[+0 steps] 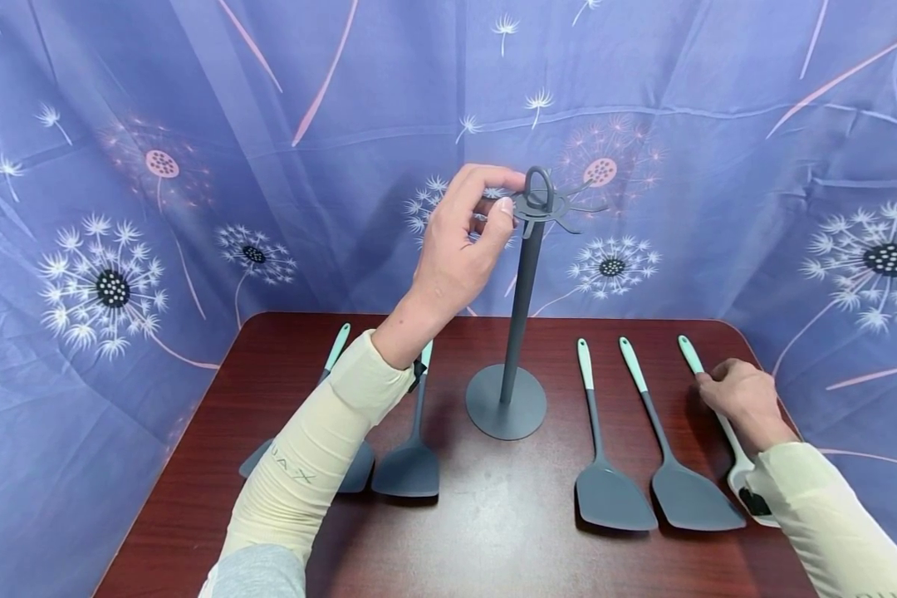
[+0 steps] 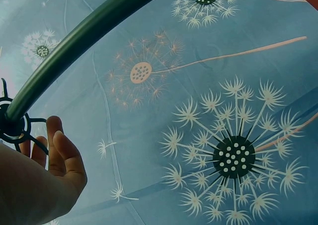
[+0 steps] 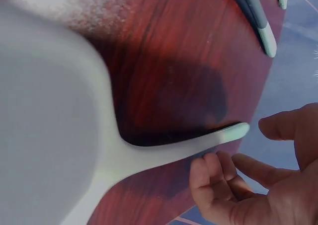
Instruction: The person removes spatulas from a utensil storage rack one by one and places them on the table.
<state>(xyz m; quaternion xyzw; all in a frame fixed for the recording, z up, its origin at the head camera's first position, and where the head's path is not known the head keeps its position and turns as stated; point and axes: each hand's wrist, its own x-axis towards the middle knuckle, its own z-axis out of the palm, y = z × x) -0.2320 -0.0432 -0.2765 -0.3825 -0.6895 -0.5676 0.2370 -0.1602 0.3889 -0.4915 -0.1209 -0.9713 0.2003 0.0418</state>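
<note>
My left hand (image 1: pixel 459 237) is at the top of a dark grey utensil stand (image 1: pixel 522 316), its thumb and index finger pinching the edge of the hook ring (image 1: pixel 541 205). In the left wrist view the curled fingers (image 2: pixel 69 158) lie beside one of the hooks. My right hand (image 1: pixel 740 399) is over the handle of a pale grey utensil with a mint end (image 1: pixel 691 353) at the far right. The right wrist view shows its thumb and fingers spread apart about the handle (image 3: pixel 233 131). My right sleeve covers part of this utensil's head.
Two dark grey turners, one nearer the stand (image 1: pixel 613 497) and another beside it (image 1: pixel 695 498), lie to its right. On the left, more turners (image 1: pixel 407 469) lie partly behind my left arm. A dandelion-print cloth (image 1: pixel 344 208) hangs behind the dark red table (image 1: pixel 486 540).
</note>
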